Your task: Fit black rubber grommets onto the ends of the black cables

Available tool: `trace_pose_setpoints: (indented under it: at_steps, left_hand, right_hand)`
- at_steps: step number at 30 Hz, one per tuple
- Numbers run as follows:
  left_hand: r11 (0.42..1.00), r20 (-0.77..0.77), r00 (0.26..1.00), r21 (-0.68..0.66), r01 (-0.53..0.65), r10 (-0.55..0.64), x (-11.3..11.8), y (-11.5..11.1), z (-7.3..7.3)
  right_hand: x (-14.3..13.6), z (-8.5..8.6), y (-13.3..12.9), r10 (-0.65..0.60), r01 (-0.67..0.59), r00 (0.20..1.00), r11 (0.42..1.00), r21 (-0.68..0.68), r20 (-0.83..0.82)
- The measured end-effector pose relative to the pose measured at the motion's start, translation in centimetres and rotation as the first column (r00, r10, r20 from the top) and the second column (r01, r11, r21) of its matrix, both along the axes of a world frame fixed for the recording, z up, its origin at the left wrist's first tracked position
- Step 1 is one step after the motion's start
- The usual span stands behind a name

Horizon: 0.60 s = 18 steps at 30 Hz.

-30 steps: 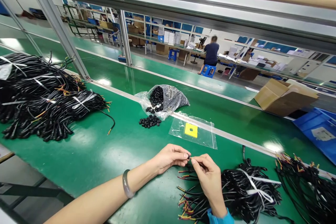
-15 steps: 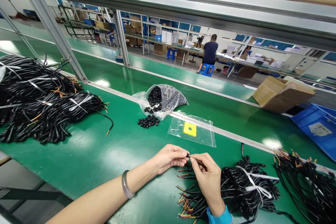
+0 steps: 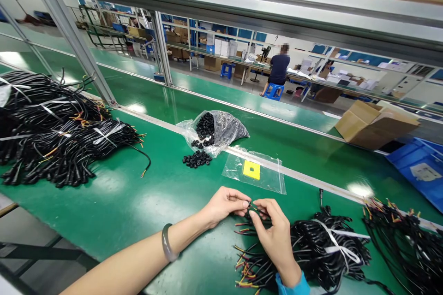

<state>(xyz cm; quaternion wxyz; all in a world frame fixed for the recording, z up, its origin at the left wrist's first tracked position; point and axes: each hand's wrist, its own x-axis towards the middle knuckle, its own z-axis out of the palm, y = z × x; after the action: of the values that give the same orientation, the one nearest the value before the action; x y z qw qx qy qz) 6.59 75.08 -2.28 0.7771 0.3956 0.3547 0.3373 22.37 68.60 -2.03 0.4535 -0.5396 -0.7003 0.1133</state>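
Note:
Over the green table, my left hand (image 3: 226, 205) pinches a small black nut (image 3: 249, 203), mostly hidden by thumb and fingertips. Just to its right, my right hand (image 3: 275, 228) grips a black cable (image 3: 262, 212) whose thin wire ends reach toward the left fingertips. Under and beside my right hand lies a tied bundle of black cables (image 3: 320, 244), with red, yellow and black wire ends pointing left. Farther back, a pile of loose black nuts (image 3: 197, 159) lies before an open clear plastic bag (image 3: 228, 131) that holds more of them.
A clear zip bag with a yellow square piece (image 3: 251, 170) lies beyond my hands. Large tied cable bundles (image 3: 69, 133) cover the left side. More cables (image 3: 404, 239), a blue bin (image 3: 418, 170) and a cardboard box (image 3: 374, 124) are at right. A person (image 3: 278, 67) sits far back.
My right fingers have loosened and shifted slightly off the left fingertips, with a little more of the wire showing between the hands. The left thumb now covers more of the nut.

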Motion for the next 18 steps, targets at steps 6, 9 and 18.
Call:
trace_pose_setpoints:
  at_steps: [6,9,18]
  left_hand:
    - [0.999,0.009,0.999,0.033,-0.038,0.037,0.16,0.13,-0.36]
    - [0.993,-0.013,0.999,0.117,-0.036,0.038,0.29,0.01,-0.66]
    - [0.752,-0.291,0.947,0.653,0.090,0.139,-0.43,-0.39,-0.45]
  right_hand:
    - [0.92,-0.08,-0.07,-0.054,0.054,0.998,0.998,0.017,0.010]
    - [0.95,0.04,-0.13,-0.053,0.052,0.998,0.999,0.015,0.016]
    - [1.06,-0.76,-0.22,-0.006,0.000,0.999,0.993,-0.122,-0.051]
